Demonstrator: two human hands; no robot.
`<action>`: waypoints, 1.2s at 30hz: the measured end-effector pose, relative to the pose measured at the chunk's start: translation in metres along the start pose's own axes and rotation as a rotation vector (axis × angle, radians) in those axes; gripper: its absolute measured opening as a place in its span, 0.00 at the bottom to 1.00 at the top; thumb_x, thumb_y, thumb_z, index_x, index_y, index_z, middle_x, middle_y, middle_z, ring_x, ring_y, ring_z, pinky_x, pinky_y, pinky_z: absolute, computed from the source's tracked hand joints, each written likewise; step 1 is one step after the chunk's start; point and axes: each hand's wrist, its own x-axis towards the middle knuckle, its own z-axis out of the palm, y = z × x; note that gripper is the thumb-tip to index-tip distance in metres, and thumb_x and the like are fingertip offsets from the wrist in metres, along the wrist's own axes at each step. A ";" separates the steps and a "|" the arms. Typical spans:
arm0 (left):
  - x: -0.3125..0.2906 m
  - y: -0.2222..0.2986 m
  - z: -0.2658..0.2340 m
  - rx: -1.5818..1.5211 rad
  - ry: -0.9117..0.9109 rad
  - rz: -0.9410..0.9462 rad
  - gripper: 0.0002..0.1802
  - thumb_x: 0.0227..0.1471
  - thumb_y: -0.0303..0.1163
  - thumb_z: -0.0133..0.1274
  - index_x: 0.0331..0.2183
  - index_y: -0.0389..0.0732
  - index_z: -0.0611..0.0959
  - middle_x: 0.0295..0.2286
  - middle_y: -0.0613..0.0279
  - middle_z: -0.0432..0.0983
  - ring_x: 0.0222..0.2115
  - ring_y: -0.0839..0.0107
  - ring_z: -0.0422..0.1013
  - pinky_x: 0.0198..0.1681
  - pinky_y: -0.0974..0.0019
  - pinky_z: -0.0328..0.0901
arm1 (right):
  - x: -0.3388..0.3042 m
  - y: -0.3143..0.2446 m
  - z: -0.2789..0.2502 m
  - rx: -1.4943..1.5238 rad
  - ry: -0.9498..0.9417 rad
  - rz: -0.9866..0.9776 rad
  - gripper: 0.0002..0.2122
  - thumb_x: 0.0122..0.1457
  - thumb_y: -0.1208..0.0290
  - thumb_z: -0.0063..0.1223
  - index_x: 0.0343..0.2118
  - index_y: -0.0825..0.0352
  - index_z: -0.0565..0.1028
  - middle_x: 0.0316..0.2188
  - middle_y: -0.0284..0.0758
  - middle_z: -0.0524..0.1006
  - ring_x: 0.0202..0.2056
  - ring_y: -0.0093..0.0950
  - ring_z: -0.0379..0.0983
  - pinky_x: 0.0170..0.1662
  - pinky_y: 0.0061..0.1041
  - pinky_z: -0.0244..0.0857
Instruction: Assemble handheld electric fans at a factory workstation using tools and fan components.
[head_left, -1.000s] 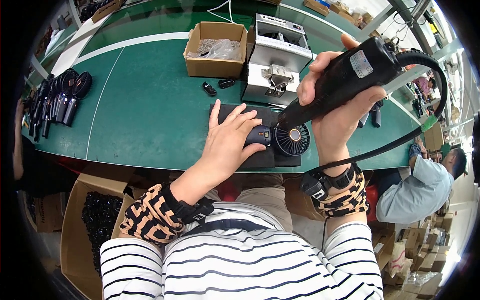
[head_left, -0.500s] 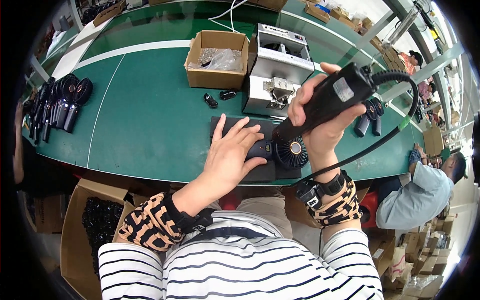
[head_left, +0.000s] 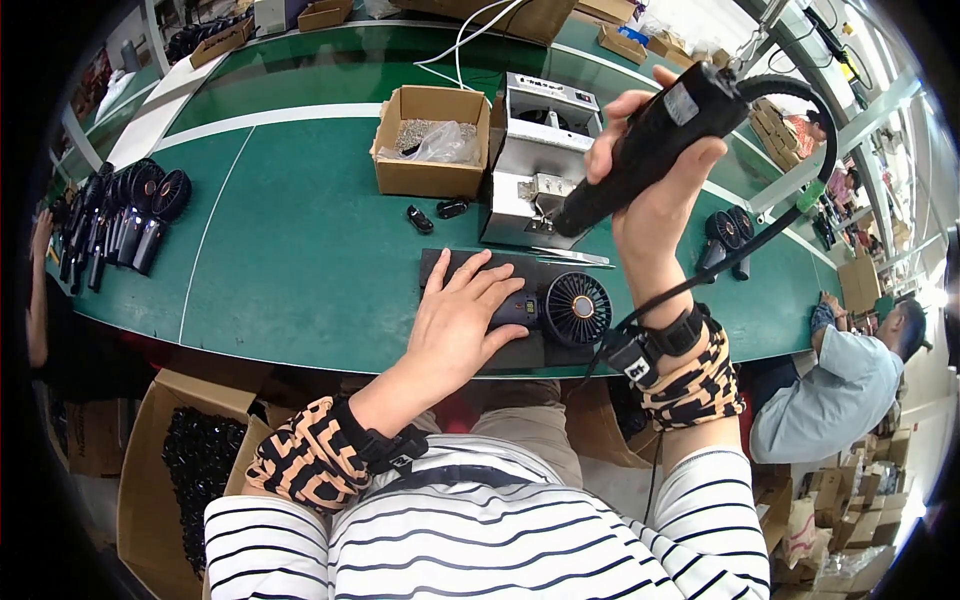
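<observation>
A black handheld fan (head_left: 577, 309) lies on a dark pad (head_left: 520, 355) at the table's near edge, its round grille facing up. My left hand (head_left: 450, 325) rests across its handle, fingers spread and thumb along the near side, holding it down. My right hand (head_left: 655, 215) is wrapped round a black electric screwdriver (head_left: 655, 145), tilted with its cable looping off to the right. The screwdriver's lower end is at the front of a silver screw feeder (head_left: 512, 210), apart from the fan. Tweezers (head_left: 570, 257) lie at the pad's far edge.
A cardboard box (head_left: 425, 180) of small screws and a plastic bag stands left of the feeder. Two small black parts (head_left: 420, 219) lie before it. More fans (head_left: 140, 215) are piled at left, others (head_left: 728, 240) at right. A co-worker (head_left: 830, 390) sits at right.
My right hand has lifted the screwdriver off the fan and carried it away to the front of the screw feeder, uncovering the grille. My left hand stays on the handle.
</observation>
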 end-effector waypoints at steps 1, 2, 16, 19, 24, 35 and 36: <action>0.002 0.003 -0.001 -0.004 0.001 0.006 0.29 0.44 0.44 0.62 0.47 0.43 0.78 0.50 0.61 0.71 0.58 0.59 0.59 0.63 0.44 0.44 | 0.009 0.001 -0.001 -0.005 0.031 -0.032 0.40 0.55 0.30 0.36 0.58 0.65 0.58 0.35 0.36 0.71 0.21 0.22 0.67 0.23 0.22 0.62; 0.002 0.003 -0.001 -0.007 -0.011 -0.002 0.28 0.44 0.44 0.62 0.47 0.44 0.78 0.50 0.61 0.71 0.58 0.59 0.59 0.63 0.44 0.44 | 0.014 0.006 -0.001 -0.058 0.025 -0.069 0.41 0.55 0.30 0.36 0.58 0.65 0.57 0.34 0.36 0.71 0.22 0.23 0.68 0.23 0.22 0.62; 0.005 0.004 0.002 -0.037 0.060 0.017 0.26 0.43 0.40 0.63 0.45 0.42 0.80 0.48 0.59 0.73 0.55 0.57 0.62 0.62 0.44 0.46 | -0.028 -0.028 0.008 -0.088 -0.011 0.048 0.47 0.50 0.26 0.37 0.58 0.70 0.57 0.33 0.38 0.71 0.18 0.22 0.67 0.20 0.19 0.62; 0.005 0.004 0.002 -0.042 0.057 0.022 0.26 0.43 0.40 0.63 0.45 0.41 0.80 0.48 0.60 0.73 0.56 0.57 0.62 0.62 0.44 0.46 | -0.047 -0.042 0.011 -0.039 0.005 0.144 0.49 0.48 0.24 0.37 0.58 0.70 0.57 0.33 0.39 0.71 0.18 0.23 0.68 0.19 0.20 0.64; 0.004 0.004 0.002 -0.028 0.051 0.022 0.26 0.43 0.40 0.64 0.45 0.41 0.80 0.48 0.60 0.73 0.56 0.57 0.62 0.63 0.43 0.46 | -0.063 -0.041 0.012 0.000 0.007 0.170 0.49 0.47 0.24 0.37 0.58 0.70 0.56 0.33 0.40 0.70 0.16 0.23 0.67 0.18 0.21 0.64; 0.003 0.003 0.002 0.006 0.014 0.039 0.28 0.42 0.41 0.64 0.47 0.43 0.79 0.49 0.61 0.73 0.58 0.58 0.60 0.63 0.40 0.40 | -0.080 -0.030 0.010 0.126 0.105 0.225 0.50 0.44 0.22 0.39 0.56 0.68 0.58 0.28 0.37 0.69 0.15 0.24 0.66 0.17 0.23 0.63; 0.004 0.004 0.002 0.007 0.012 0.042 0.29 0.42 0.40 0.64 0.47 0.43 0.78 0.49 0.61 0.73 0.58 0.58 0.60 0.63 0.40 0.40 | -0.082 -0.030 0.008 0.122 0.107 0.230 0.50 0.44 0.22 0.39 0.56 0.68 0.58 0.28 0.37 0.69 0.15 0.24 0.66 0.17 0.23 0.63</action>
